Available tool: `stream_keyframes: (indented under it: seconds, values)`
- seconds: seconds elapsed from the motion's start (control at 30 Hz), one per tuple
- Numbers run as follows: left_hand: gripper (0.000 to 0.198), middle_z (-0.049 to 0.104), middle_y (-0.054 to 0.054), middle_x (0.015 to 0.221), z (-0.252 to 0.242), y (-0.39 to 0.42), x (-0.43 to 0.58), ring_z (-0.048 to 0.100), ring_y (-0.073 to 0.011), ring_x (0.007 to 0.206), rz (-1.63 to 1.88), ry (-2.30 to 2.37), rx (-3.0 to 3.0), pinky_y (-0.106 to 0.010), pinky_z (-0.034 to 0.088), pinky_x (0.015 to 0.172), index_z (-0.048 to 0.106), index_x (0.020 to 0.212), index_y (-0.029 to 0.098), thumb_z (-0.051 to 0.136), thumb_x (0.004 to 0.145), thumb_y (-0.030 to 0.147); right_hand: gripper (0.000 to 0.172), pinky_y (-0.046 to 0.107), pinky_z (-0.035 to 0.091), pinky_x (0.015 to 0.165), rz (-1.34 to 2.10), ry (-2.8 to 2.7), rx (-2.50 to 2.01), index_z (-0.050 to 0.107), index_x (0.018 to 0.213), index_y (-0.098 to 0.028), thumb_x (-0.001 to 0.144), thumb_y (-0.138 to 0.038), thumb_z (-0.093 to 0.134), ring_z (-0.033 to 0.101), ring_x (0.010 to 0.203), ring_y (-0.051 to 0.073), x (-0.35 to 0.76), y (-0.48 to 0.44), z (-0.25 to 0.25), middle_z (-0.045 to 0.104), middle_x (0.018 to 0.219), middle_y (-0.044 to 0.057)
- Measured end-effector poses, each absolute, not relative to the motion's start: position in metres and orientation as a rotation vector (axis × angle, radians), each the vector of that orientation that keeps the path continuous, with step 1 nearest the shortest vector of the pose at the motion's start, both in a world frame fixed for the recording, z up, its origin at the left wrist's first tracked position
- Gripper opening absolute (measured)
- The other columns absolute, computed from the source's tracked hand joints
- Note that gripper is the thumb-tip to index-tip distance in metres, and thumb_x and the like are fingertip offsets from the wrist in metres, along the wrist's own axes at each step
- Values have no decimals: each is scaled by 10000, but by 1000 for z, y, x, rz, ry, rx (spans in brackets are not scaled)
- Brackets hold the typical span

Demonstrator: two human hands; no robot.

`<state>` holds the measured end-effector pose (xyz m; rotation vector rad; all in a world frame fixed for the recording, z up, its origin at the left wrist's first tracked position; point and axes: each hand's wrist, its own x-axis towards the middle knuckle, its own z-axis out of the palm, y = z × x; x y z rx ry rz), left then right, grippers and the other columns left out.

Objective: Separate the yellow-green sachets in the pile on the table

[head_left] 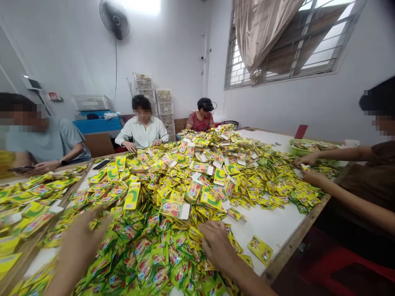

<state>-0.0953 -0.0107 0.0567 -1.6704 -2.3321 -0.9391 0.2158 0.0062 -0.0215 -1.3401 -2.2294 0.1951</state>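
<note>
A big heap of small glossy sachets [160, 250], green and yellow with red fruit prints, spreads over the table in front of me. My left hand [78, 236] hovers above the heap's left side, blurred, with thumb and fingers apart and nothing seen in them. On the right, my right hand [217, 242] lies on the sachets with its fingers bent and close together. Its fingertips are partly hidden, so what they hold cannot be made out. Small yellow boxes [132, 196] lie on top of the heap, some with white flaps open. A single yellow sachet [260, 250] lies apart, right of my right hand.
Across the table sit two people [143, 129]; another person [348, 164] on the right handles sachets beside a green basket [304, 146]. A person [46, 139] sits at left. A phone [101, 164] lies by the heap. The wooden table edge [296, 242] runs along the right.
</note>
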Motion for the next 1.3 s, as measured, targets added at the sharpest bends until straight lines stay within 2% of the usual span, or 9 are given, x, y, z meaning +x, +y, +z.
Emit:
stream_keyframes:
  seconds: [0.07, 0.2, 0.33, 0.47, 0.57, 0.73, 0.9, 1.1, 1.3]
  values:
    - [297, 706, -28, 968, 30, -6, -45, 625, -193, 890, -880, -2257, -2114, -271, 473, 817, 669, 947, 222, 549, 683, 285, 199, 331, 298, 764, 210, -2138, -1305, 560, 822, -195, 788, -90, 394, 497, 826, 182, 216, 7, -23, 612, 808, 27]
    - [507, 665, -84, 1082, -21, 1, 30, 550, -244, 1039, -915, -2213, -2706, -350, 367, 939, 616, 1089, 211, 521, 609, 76, 181, 293, 345, 666, 370, -1913, -1357, 516, 783, -193, 850, -218, 350, 509, 726, 173, 220, 6, -22, 573, 750, 23]
    - [289, 715, -92, 892, -30, 6, 36, 621, -268, 876, -1188, -2448, -2556, -363, 419, 823, 677, 959, 213, 470, 761, 253, 214, 249, 360, 528, 709, -1653, -1404, 465, 739, -202, 858, -330, 343, 453, 533, 131, 223, 7, -28, 452, 587, -33]
    - [352, 661, -29, 628, -28, -3, 24, 621, -216, 609, -1634, -2753, -2327, -306, 490, 597, 664, 780, 166, 528, 704, 481, 274, 225, 381, 421, 1199, -1345, -1358, 504, 896, -191, 765, -432, 494, 440, 428, 104, 215, 9, -40, 437, 568, -57]
    - [384, 613, -1, 593, -36, -17, 25, 580, -152, 478, -1982, -2994, -2014, -296, 513, 512, 622, 811, 147, 586, 638, 488, 448, 247, 453, 507, 1350, -1218, -1290, 520, 1009, -181, 642, -409, 640, 528, 581, 142, 207, 5, -43, 513, 661, -28]
    - [360, 665, -69, 943, -39, -34, 29, 644, -156, 759, -2723, -3099, -1239, -267, 535, 659, 609, 881, 159, 716, 562, 289, 201, 268, 432, 647, 1240, -1457, -1174, 600, 751, -155, 726, -353, 574, 545, 738, 183, 202, -6, -22, 588, 716, 6]
    - [442, 709, -51, 898, -35, -44, 33, 658, -163, 721, -3122, -2978, -1219, -252, 516, 645, 629, 918, 157, 765, 513, 269, 99, 232, 379, 616, 1217, -1667, -1152, 593, 713, -175, 718, -272, 573, 521, 691, 149, 192, -16, -5, 584, 706, -12]
    - [478, 671, -3, 565, -40, -44, 40, 638, -190, 562, -2961, -2961, -1387, -254, 476, 484, 595, 838, 154, 776, 480, 414, 159, 194, 324, 518, 1103, -1573, -1263, 472, 690, -200, 595, -117, 569, 433, 570, 102, 172, -15, -25, 465, 609, -60]
    - [404, 641, 29, 523, -32, -29, 50, 612, -150, 534, -3298, -2689, -1504, -251, 459, 575, 577, 753, 173, 789, 483, 386, 287, 230, 400, 557, 1378, -1321, -1118, 507, 907, -186, 661, -295, 607, 504, 608, 131, 169, -18, -26, 554, 704, -15]
